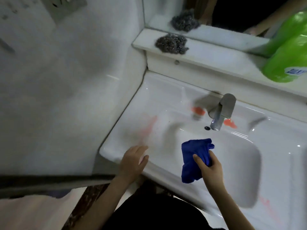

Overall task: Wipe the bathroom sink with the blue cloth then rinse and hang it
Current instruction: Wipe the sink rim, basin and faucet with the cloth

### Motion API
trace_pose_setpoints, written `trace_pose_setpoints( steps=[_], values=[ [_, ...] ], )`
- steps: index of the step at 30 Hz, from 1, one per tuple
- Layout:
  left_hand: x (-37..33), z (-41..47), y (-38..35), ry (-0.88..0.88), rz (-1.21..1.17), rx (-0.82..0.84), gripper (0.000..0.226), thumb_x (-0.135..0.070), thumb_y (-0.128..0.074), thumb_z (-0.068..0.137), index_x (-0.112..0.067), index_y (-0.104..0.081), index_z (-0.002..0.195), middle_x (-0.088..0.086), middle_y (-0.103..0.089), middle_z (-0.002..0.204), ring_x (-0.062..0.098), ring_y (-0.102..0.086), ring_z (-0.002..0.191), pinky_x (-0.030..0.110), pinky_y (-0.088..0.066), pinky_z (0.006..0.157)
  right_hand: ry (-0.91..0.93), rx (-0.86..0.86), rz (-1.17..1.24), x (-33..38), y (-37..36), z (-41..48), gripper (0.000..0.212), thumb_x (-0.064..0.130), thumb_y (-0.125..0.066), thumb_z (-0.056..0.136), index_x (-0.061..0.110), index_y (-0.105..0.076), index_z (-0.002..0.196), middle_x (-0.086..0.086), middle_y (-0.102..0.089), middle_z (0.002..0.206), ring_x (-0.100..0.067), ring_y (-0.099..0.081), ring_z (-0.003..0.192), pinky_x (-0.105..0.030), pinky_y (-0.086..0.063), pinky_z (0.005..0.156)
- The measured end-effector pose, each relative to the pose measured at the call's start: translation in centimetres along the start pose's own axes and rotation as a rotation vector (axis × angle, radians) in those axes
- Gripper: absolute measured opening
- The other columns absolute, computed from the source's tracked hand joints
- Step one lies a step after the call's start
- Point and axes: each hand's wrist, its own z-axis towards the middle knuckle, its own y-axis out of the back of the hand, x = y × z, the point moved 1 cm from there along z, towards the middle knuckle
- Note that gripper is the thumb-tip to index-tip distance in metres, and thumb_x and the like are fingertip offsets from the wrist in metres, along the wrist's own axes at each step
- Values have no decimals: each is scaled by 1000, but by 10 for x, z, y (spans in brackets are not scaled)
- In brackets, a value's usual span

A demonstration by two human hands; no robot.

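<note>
The white bathroom sink [166, 100] fills the middle and right of the head view, with a grey faucet [221, 112] at its back. A crumpled blue cloth [194, 156] hangs over the basin's near left part. My right hand [209, 168] grips the cloth, thumb across its front, fingers curled behind it. My left hand [134, 161] rests flat on the sink's front left rim with fingers straight, apart from the cloth. Reddish smears [149, 127] show on the sink's left deck.
A steel wool scourer [171, 44] lies on the white ledge [207, 55] behind the sink, under a mirror. A green bottle [287, 58] stands at the ledge's right end. Orange-red marks [198, 111] flank the faucet base. A white tiled wall is on the left.
</note>
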Motion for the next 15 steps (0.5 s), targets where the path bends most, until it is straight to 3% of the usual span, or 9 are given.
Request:
trace_pose_setpoints(
  steps=[4, 8, 12, 15],
  values=[
    [45, -32, 10, 167, 82, -29, 48, -41, -46, 89, -10, -64, 122, 10, -66, 123, 28, -55, 117, 35, -36, 105, 18, 104, -65, 6, -35, 10, 15, 11, -71, 86, 6, -57, 86, -7, -58, 72, -18, -55, 63, -30, -45, 57],
    [81, -40, 20, 209, 134, 22, 51, -45, -48, 88, -13, -64, 124, 7, -63, 129, 27, -48, 126, 40, -29, 111, 92, 181, -164, 20, -72, 23, 22, 11, -69, 87, 5, -50, 79, -6, -51, 66, -12, -46, 55, -29, -39, 54],
    [112, -36, 20, 155, 126, 81, 46, -47, -53, 86, -14, -68, 114, 6, -67, 122, 29, -54, 122, 37, -26, 113, 110, 216, -292, 22, -106, 33, 20, 16, -68, 86, 15, -50, 79, -5, -53, 66, -17, -47, 60, -32, -41, 58],
    [133, -29, 15, 26, 109, 45, 37, -45, -60, 84, -13, -72, 100, 5, -70, 107, 21, -59, 107, 39, -35, 109, 105, 277, -356, 17, -135, 43, 19, 16, -69, 84, 14, -52, 78, -3, -56, 64, -13, -49, 58, -25, -42, 56]
  ],
)
